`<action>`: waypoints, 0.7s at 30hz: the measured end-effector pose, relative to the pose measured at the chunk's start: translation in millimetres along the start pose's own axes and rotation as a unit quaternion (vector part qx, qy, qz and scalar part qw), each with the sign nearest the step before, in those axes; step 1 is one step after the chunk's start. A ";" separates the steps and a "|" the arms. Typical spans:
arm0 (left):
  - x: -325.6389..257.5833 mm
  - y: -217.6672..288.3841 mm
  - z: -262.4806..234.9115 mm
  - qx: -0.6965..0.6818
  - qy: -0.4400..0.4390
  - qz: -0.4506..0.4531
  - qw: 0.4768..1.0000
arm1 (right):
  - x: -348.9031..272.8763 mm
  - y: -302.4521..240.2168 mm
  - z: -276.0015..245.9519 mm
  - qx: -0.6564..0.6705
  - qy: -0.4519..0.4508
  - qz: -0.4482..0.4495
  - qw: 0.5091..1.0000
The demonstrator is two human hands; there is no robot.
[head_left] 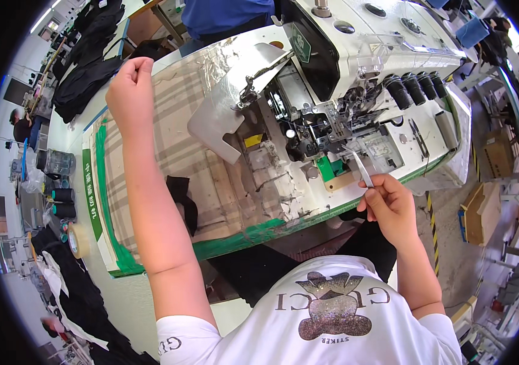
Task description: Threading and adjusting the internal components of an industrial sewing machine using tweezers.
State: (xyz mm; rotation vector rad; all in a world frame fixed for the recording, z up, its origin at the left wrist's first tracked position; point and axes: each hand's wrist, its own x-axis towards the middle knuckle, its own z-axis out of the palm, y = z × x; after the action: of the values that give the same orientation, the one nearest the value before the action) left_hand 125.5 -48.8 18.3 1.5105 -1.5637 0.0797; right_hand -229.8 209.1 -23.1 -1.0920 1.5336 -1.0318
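Note:
My right hand [388, 204] grips a pair of slim pale tweezers [363, 169] near the front edge of the machine bed. Their tips point up and away toward the threading parts of a white industrial sewing machine [356, 73], whose inner metal mechanism [308, 131] lies exposed. At the far left my left hand [130, 91] is raised with its fingers curled together, beside a heap of black garments [86, 85]. Whatever it may be pinching is hidden. A silver cover plate [220, 118] sits left of the mechanism. Small black cloth [183, 204] lies by my left forearm.
Green tape edges the plaid-covered worktable [162, 121]. A second pair of tweezers [418, 139] rests on the machine bed's right. Left of the table are a tape roll [78, 240], dark thread spools [63, 204] and more black cloth [83, 298]. A co-worker's blue clothing [226, 18] appears behind.

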 end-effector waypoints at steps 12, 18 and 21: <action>0.9 -64.8 -22.6 0.175 0.008 0.039 0.984 | -6.7 15.7 -12.2 -0.003 0.004 0.000 1.000; -18.4 -11.1 -29.9 0.321 0.095 0.174 0.926 | -12.8 25.7 -20.9 0.008 0.012 0.009 1.000; -47.3 54.1 10.1 0.004 -0.099 0.241 0.965 | -15.2 30.4 -23.2 0.008 0.015 0.017 1.000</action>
State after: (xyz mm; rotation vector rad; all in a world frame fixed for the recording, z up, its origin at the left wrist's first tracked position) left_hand 67.1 -6.3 11.5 1.1399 -2.0695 0.2173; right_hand -255.1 233.5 -44.5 -1.0397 1.5614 -1.0398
